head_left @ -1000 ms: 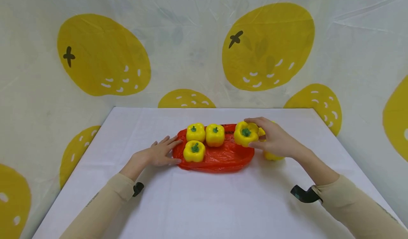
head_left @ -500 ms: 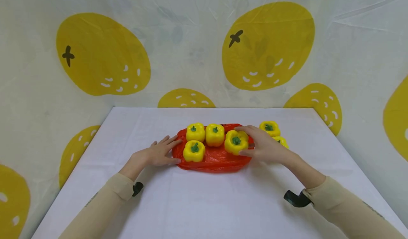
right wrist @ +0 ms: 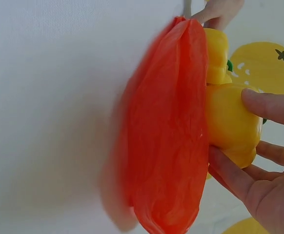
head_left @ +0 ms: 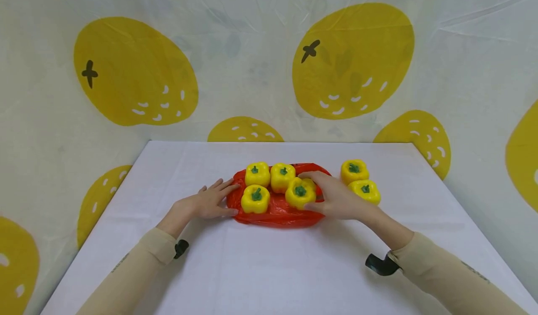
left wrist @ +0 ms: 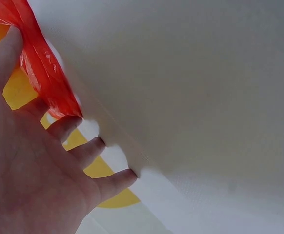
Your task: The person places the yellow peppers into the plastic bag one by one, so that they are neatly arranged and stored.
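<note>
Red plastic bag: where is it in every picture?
Head: the red plastic bag is just below the middle.
Left wrist: in the upper left corner.
Right wrist: down the middle, reaching the bottom edge.
Shared landmark: the left hand, next to it in all three views.

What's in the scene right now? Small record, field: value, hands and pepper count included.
left hand: fingers spread at the left end of the red plastic
right hand: holds the held pepper at the red plastic's right part; its base is hidden
grouped peppers: three, left of the held pepper, on or in the red plastic, can't tell which
loose peppers: two, on the table, right of the red plastic
total: six, all yellow with green stems
backdrop: pale cloth, large yellow fruit prints
</note>
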`<state>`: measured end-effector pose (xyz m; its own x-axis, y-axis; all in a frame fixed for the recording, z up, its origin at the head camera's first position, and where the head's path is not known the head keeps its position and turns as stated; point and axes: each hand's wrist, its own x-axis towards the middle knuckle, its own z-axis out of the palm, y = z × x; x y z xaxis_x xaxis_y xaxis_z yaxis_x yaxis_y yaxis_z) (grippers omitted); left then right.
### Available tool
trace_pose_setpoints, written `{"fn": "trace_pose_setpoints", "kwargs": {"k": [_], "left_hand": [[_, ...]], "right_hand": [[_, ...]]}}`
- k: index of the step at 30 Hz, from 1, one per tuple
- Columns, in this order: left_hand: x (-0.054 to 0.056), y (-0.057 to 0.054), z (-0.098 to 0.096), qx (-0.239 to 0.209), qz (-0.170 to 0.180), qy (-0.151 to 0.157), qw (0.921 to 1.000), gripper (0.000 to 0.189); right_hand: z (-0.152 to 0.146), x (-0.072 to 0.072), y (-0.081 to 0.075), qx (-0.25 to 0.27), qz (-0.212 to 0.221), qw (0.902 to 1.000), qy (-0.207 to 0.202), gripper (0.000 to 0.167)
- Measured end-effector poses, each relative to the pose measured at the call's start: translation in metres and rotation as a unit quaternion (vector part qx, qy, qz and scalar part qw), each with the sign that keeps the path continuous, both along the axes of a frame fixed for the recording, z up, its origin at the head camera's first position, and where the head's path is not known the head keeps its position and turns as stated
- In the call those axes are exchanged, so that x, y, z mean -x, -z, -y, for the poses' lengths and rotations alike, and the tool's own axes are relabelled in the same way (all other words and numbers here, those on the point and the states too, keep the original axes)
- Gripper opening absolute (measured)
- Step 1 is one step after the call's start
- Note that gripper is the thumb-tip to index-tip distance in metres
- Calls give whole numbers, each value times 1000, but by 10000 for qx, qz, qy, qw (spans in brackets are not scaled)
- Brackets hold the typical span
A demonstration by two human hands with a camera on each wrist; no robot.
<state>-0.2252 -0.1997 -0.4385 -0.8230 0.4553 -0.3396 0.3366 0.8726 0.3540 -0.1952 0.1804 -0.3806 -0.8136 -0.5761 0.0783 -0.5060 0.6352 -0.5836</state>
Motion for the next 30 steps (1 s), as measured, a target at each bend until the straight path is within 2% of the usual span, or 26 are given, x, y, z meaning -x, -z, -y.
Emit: {"fn": "trace_pose_setpoints", "kwargs": {"k": [12,19,30], "left_hand": [[1,1,0,-46,-53,24,10000,89],[1,1,0,-65,-54,51,10000,89],[1,1,0,-52,-12,21,10000,91]], "right_hand": [[15,-1,13,-45,275,9996,-38,70],[27,-6,18,-58,493,9987,68,69],[39,-10,22,-140,578,9982,123,64]]}}
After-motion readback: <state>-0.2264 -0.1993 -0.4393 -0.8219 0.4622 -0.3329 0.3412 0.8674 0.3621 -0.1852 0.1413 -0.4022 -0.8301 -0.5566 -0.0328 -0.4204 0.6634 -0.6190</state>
